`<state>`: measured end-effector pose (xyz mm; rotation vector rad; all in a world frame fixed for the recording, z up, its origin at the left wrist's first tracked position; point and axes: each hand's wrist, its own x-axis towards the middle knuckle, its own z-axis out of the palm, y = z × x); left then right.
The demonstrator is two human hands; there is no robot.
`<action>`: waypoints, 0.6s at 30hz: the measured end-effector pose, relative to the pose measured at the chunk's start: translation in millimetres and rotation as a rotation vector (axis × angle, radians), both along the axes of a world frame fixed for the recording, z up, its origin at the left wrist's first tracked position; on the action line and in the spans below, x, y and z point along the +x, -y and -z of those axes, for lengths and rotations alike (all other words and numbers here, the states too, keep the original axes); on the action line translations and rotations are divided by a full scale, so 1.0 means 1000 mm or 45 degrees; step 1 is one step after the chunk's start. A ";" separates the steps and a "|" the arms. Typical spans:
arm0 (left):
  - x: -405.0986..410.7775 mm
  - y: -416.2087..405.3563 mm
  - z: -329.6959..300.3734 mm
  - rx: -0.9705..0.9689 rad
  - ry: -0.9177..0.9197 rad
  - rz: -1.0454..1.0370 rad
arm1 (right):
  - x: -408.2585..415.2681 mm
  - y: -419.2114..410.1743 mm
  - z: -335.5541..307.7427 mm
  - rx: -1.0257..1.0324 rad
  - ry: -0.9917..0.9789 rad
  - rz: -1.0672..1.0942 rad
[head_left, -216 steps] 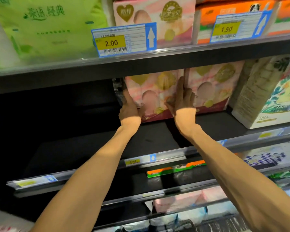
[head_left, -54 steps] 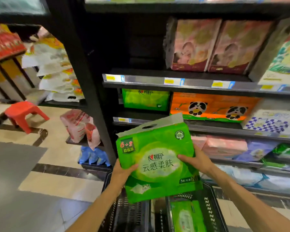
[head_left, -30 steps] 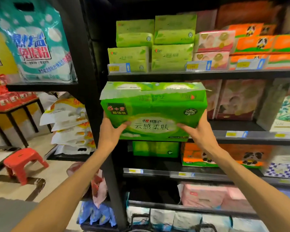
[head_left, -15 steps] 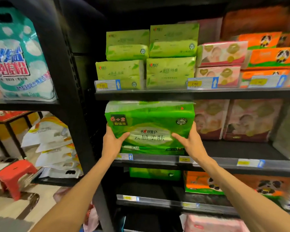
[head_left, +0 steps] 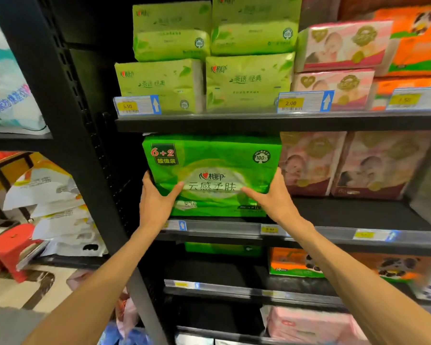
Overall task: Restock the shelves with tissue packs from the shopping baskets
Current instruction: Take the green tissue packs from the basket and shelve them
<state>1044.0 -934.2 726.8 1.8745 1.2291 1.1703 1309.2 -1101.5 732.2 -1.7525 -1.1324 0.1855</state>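
Both hands grip the green tissue pack (head_left: 213, 175): your left hand (head_left: 157, 200) clasps its lower left corner, thumb across the front, and your right hand (head_left: 271, 195) does the same at the lower right. A second ago you held this pack out in front of the shelving, above the middle shelf (head_left: 334, 210); half a second ago it hung at the shelf's front edge. Now it stands upright in the bay, its base seemingly at the shelf lip and its top just under the upper shelf (head_left: 259, 122), beside the pink baby-print packs (head_left: 311, 163) on its right. So the placement looks nearly finished; a short push back should seat it, and then you can let go. Your forearms reach up and forward from the lower corners, converging on the pack, wrists roughly level, palms turned inward toward each other.
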 end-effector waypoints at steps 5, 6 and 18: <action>0.008 -0.003 0.010 -0.066 -0.074 0.064 | -0.001 -0.009 -0.003 -0.197 0.132 0.184; 0.011 -0.006 0.009 -0.094 -0.050 0.080 | 0.000 -0.012 -0.006 -0.238 0.143 0.212; 0.058 -0.055 0.005 -0.087 -0.043 -0.060 | 0.008 -0.053 0.008 -0.298 0.339 0.338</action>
